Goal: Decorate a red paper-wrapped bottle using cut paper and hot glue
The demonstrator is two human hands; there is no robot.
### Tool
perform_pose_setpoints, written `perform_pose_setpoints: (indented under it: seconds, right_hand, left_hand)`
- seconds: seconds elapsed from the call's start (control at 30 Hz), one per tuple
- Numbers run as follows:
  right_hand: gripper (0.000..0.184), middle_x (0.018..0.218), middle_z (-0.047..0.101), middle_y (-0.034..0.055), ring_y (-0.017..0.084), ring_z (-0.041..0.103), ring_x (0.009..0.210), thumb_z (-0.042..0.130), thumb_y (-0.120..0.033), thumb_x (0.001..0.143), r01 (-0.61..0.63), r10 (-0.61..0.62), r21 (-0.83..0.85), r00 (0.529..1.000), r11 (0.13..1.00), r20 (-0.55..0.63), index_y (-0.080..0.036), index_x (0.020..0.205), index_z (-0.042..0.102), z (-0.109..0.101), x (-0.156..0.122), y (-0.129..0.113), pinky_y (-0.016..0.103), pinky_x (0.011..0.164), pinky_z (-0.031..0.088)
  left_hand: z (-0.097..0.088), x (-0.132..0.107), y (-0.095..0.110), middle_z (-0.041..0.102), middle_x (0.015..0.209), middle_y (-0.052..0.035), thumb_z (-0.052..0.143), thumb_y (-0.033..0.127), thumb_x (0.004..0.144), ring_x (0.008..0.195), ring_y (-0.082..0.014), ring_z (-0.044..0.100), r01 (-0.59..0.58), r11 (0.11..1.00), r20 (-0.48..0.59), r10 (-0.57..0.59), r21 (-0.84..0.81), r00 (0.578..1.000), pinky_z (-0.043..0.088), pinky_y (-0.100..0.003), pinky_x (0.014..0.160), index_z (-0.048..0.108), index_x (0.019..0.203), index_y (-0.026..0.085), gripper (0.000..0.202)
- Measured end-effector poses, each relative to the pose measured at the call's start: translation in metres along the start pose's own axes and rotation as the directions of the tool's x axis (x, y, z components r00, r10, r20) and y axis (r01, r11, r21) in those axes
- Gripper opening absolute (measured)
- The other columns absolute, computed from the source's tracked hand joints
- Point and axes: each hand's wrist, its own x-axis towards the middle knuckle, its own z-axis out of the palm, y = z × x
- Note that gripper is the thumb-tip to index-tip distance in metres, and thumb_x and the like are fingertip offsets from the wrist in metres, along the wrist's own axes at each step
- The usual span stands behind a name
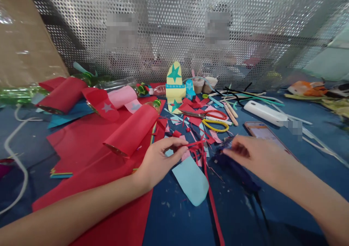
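Observation:
My left hand [160,158] pinches a bundle of thin red paper strips [200,149] near the middle of the blue table [180,220]. One long strip trails toward me. Below the hand lies a light blue paper piece [192,182]. My right hand [256,157] is closed over a dark blue glue gun [237,169] lying on the table, its black cord running toward me. A phone [263,131] lies just beyond the right hand.
Large red paper sheets [89,144] and red paper rolls [133,131] fill the left. Scissors with red and yellow handles [215,120], paper scraps, a yellow rocket shape with teal stars [174,88], sticks and a white case [265,113] lie behind. A perforated metal wall [191,28] closes the back.

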Motion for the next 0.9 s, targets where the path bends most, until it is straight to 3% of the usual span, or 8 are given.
perform_pose_setpoints:
  seconds: [0.1, 0.23, 0.4, 0.57, 0.63, 0.7, 0.8, 0.9]
  right_hand:
    - [0.035, 0.061, 0.064, 0.0052, 0.024, 0.062, 0.053, 0.056, -0.051, 0.082, 0.018, 0.001, -0.215, 0.996, 0.977, 0.090, -0.022, 0.063, 0.051, 0.006, -0.008, 0.009, 0.036, 0.050, 0.047]
    - [0.037, 0.075, 0.064, 0.0072, 0.028, 0.065, 0.070, 0.070, -0.052, 0.072, 0.087, -0.077, -0.227, 0.996, 0.970, 0.054, -0.018, 0.077, 0.056, 0.018, -0.025, 0.010, 0.041, 0.060, 0.053]
    - [0.019, 0.085, 0.062, 0.0111, 0.027, 0.066, 0.078, 0.057, -0.031, 0.085, 0.086, -0.090, -0.098, 0.995, 0.991, -0.044, -0.014, 0.093, 0.054, 0.027, -0.039, 0.008, 0.041, 0.069, 0.054]
    - [0.030, 0.106, 0.059, 0.0158, 0.027, 0.062, 0.095, 0.036, -0.037, 0.093, 0.019, 0.019, 0.237, 0.987, 0.971, -0.158, -0.014, 0.112, 0.044, 0.014, -0.045, -0.002, 0.041, 0.080, 0.049]
    - [0.029, 0.105, 0.059, 0.0112, 0.022, 0.061, 0.090, 0.035, -0.038, 0.094, -0.069, 0.106, 0.419, 0.992, 0.905, -0.065, -0.019, 0.114, 0.043, 0.004, -0.042, -0.010, 0.037, 0.078, 0.048]
    - [0.021, 0.083, 0.059, 0.0023, 0.017, 0.058, 0.073, 0.031, -0.035, 0.096, -0.154, 0.139, 0.583, 0.988, 0.798, 0.072, -0.023, 0.104, 0.046, -0.004, -0.035, -0.020, 0.033, 0.070, 0.047]
    - [0.018, 0.065, 0.049, -0.0056, 0.012, 0.050, 0.058, 0.033, -0.038, 0.097, -0.189, 0.077, 0.790, 0.981, 0.583, 0.178, -0.024, 0.094, 0.044, -0.008, -0.022, -0.036, 0.027, 0.059, 0.042]
    - [0.021, 0.063, 0.043, -0.0085, 0.008, 0.042, 0.050, 0.049, -0.044, 0.092, -0.162, -0.014, 0.892, 0.982, 0.423, 0.186, -0.023, 0.094, 0.042, 0.002, -0.011, -0.049, 0.024, 0.050, 0.036]
  left_hand:
    - [0.000, 0.002, 0.000, 0.072, 0.080, -0.0014, 0.064, 0.024, 0.074, 0.074, -0.0133, 0.066, 0.064, 0.995, -0.023, -0.066, -0.072, 0.998, 0.054, -0.021, 0.072, 0.071, 0.085, 0.018, 0.014]
    - [-0.003, 0.005, 0.002, 0.074, 0.086, -0.0017, 0.064, 0.026, 0.073, 0.079, -0.0146, 0.068, 0.149, 0.984, -0.014, -0.151, -0.094, 0.988, 0.054, -0.021, 0.073, 0.071, 0.089, 0.019, 0.019]
    - [-0.006, 0.008, 0.004, 0.075, 0.094, -0.0031, 0.064, 0.032, 0.074, 0.087, -0.0176, 0.068, 0.227, 0.973, 0.029, -0.226, -0.036, 0.974, 0.054, -0.024, 0.078, 0.072, 0.094, 0.019, 0.025]
    - [-0.006, 0.010, 0.002, 0.074, 0.089, -0.0041, 0.064, 0.038, 0.075, 0.081, -0.0191, 0.067, 0.250, 0.968, 0.015, -0.250, -0.036, 0.968, 0.053, -0.024, 0.066, 0.072, 0.095, 0.020, 0.028]
    - [-0.005, 0.010, 0.000, 0.074, 0.084, -0.0030, 0.066, 0.036, 0.073, 0.080, -0.0186, 0.068, 0.237, 0.967, 0.007, -0.237, -0.089, 0.971, 0.052, -0.022, 0.063, 0.070, 0.091, 0.021, 0.024]
    - [-0.005, 0.011, -0.001, 0.073, 0.080, -0.0016, 0.069, 0.034, 0.071, 0.079, -0.0178, 0.068, 0.219, 0.964, 0.009, -0.220, -0.154, 0.975, 0.053, -0.022, 0.064, 0.068, 0.087, 0.021, 0.020]
    - [-0.005, 0.012, -0.001, 0.073, 0.079, -0.0008, 0.070, 0.032, 0.070, 0.080, -0.0171, 0.069, 0.196, 0.957, 0.013, -0.198, -0.215, 0.980, 0.053, -0.023, 0.072, 0.065, 0.082, 0.021, 0.017]
    - [-0.005, 0.013, -0.001, 0.071, 0.078, -0.0006, 0.070, 0.032, 0.069, 0.079, -0.0165, 0.068, 0.182, 0.959, -0.010, -0.189, -0.216, 0.982, 0.054, -0.023, 0.074, 0.064, 0.079, 0.020, 0.017]
